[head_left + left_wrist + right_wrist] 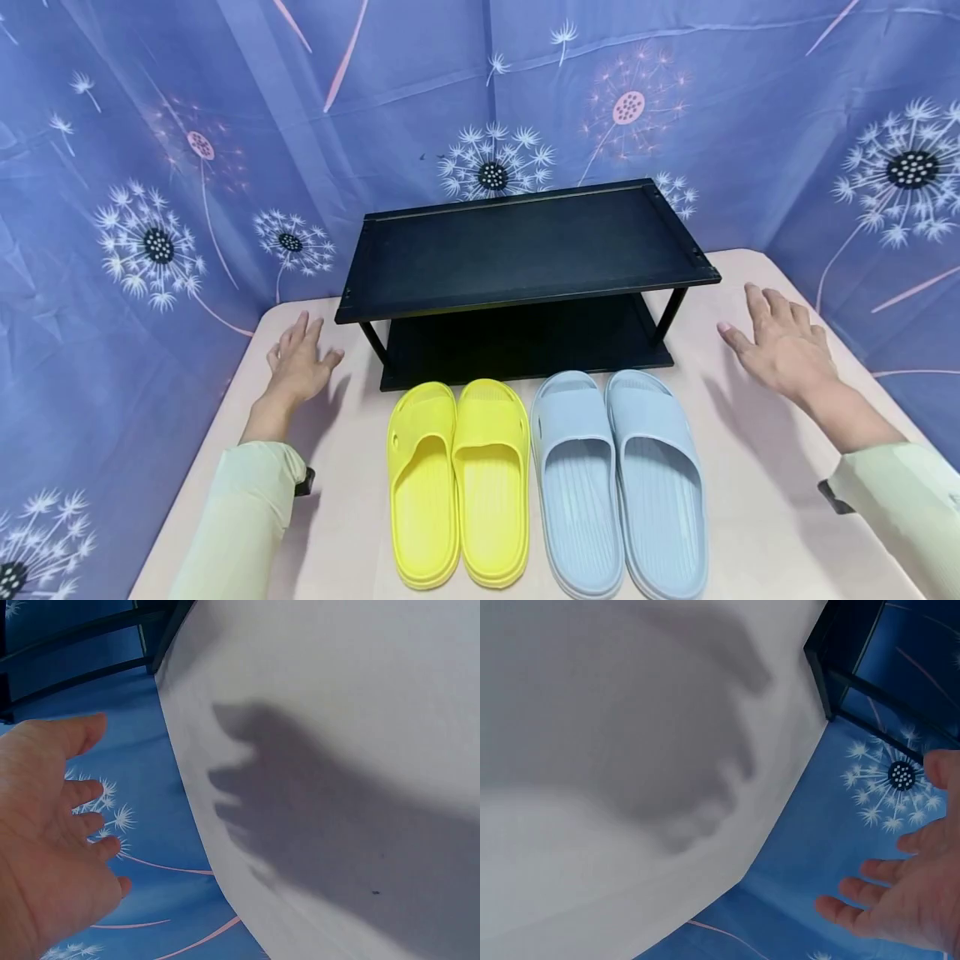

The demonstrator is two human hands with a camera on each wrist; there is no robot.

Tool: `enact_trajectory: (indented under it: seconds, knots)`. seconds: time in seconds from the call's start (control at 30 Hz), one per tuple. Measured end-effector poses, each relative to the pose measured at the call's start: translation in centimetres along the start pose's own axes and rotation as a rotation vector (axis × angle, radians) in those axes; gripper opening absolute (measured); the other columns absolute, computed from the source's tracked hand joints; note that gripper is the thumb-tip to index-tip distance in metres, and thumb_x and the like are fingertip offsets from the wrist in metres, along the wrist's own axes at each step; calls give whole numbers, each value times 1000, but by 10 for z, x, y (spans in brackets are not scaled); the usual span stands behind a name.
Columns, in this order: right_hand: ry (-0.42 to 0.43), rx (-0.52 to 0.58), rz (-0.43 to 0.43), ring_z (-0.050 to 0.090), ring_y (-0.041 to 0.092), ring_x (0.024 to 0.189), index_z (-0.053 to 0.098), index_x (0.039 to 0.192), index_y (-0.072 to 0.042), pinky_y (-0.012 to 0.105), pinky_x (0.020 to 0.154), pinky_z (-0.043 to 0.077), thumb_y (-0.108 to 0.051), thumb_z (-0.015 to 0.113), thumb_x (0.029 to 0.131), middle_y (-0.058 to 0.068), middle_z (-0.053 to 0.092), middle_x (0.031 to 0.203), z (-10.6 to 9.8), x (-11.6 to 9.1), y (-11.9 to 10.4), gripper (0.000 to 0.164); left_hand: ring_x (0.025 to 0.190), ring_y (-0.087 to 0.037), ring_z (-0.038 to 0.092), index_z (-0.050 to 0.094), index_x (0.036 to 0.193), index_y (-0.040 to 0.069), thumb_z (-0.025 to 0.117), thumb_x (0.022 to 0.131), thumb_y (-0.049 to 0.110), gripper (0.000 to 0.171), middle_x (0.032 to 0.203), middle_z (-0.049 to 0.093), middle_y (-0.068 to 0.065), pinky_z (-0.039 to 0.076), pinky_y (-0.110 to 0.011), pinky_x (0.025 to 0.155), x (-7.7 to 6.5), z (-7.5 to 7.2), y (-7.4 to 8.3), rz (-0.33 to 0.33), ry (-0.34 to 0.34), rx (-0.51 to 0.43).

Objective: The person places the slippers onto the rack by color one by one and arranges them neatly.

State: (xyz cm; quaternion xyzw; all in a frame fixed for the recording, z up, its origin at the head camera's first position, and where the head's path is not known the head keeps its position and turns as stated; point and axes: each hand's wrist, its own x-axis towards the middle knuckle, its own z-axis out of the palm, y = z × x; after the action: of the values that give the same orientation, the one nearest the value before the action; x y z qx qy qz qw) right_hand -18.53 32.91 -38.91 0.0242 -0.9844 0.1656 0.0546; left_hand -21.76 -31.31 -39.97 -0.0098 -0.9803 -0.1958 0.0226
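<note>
1. Backdrop: blue fabric (420, 50) printed with white and pink dandelions surrounds my work area behind and at both sides.
2. Support: a pale pinkish table (337, 517) with rounded far corners extends in front of me.
3. Rack: a black two-tier rack (525, 250) stands at the far part of the table, between my hands; short posts join its upper board to the lower.
4. Light blue slippers (600, 492): this pair lies side by side, right of centre, toes toward the rack and heels toward me.
5. Yellow slippers (472, 487): this pair lies just left of the blue one, pointing the same way. Whether the toes touch the lower board, I cannot tell.
6. Sleeves: pale green cloth covers my left forearm (243, 512) and right forearm (900, 500).
7. Right hand (783, 346): held above the table near the rack's right end, fingers extended, thumb well apart, grasping nothing.
8. Left hand (302, 362): held near the rack's left end, fingers loosely spread, thumb apart, likewise bare of any object. The wrist views show each hand's shadow on the tabletop.
9. Dark wrist pieces (304, 483): one shows at each cuff.
</note>
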Motion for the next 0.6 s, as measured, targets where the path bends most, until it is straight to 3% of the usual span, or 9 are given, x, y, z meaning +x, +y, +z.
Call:
enact_trajectory:
  seconds: [0.33, 0.47, 0.6]
  knots:
    - [-22, 33, 65, 21, 64, 120, 5, 150, 6, 76, 90, 25, -50, 35, 100, 42, 18, 142, -1, -12, -11, 80, 139, -48, 11, 36, 142, -4, 59, 94, 20, 58, 155, 13, -26, 14, -69, 106, 2, 3, -2, -36, 0, -138]
    - [-42, 45, 90, 23, 65, 119, 5, 150, 6, 77, 85, 29, -51, 35, 100, 43, 19, 141, -1, -17, -17, 81, 139, -50, 14, 37, 142, -5, 60, 94, 15, 57, 153, 17, -29, 15, -65, 112, 2, 3, -2, -47, -10, -212]
    - [-45, 63, 101, 28, 66, 115, 5, 149, 6, 78, 81, 31, -51, 37, 99, 44, 20, 139, -1, -23, -22, 82, 136, -49, 23, 34, 144, -4, 58, 95, 14, 57, 150, 22, -30, 25, -61, 111, 1, 1, -1, -68, -38, -289]
